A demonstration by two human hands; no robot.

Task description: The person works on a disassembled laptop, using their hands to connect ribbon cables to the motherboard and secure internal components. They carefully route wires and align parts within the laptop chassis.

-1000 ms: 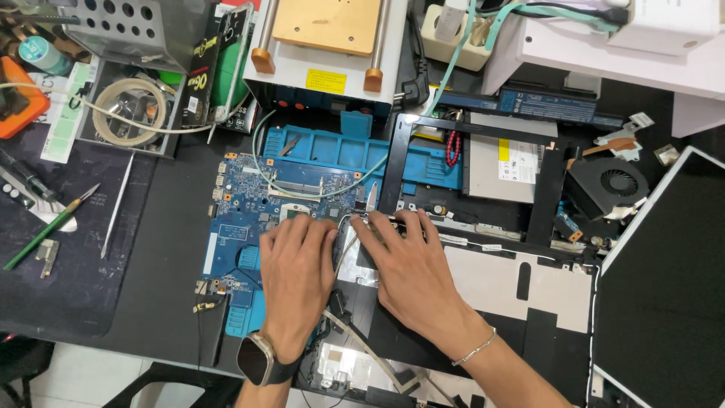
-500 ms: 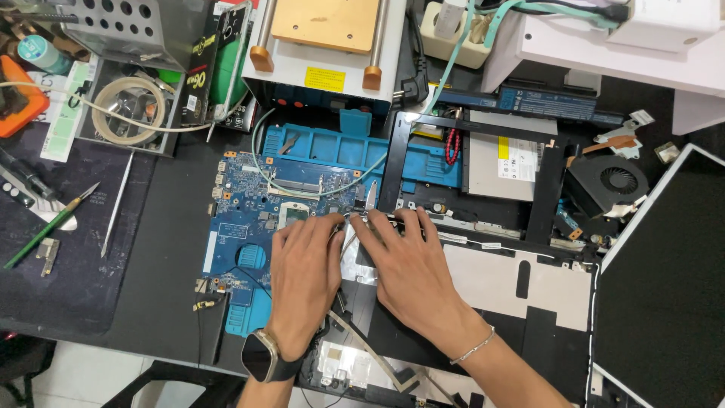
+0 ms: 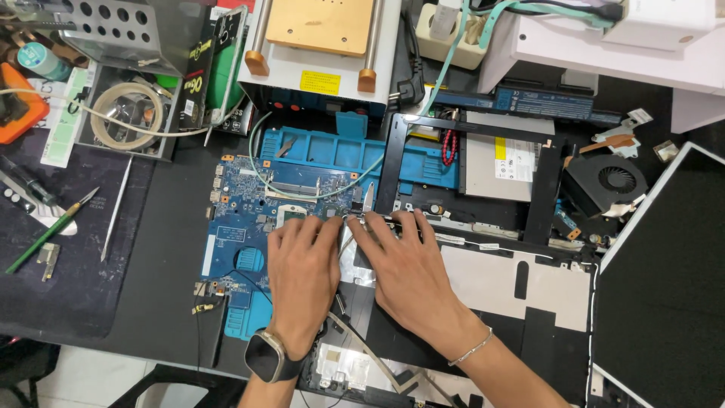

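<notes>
A blue laptop motherboard [image 3: 242,219] lies on the dark bench beside an opened black laptop chassis [image 3: 544,302]. My left hand [image 3: 302,279], with a smartwatch on its wrist, rests flat on the board's right side. My right hand [image 3: 411,276], with a thin bracelet, lies on the chassis' left edge. The fingertips of both hands meet at a small silvery part [image 3: 355,221] at the seam between board and chassis. Whether either hand grips it is hidden by the fingers.
A blue plastic tray [image 3: 332,151] sits behind the board. A cooling fan [image 3: 608,181], an optical drive [image 3: 502,159] and a black panel [image 3: 664,287] lie to the right. A green-handled tool [image 3: 45,238], a metal spudger [image 3: 115,215] and a heating plate station [image 3: 321,45] are to the left and rear.
Both hands have shifted very slightly over the seam, the fingertips drawing closer together. Nothing else has moved.
</notes>
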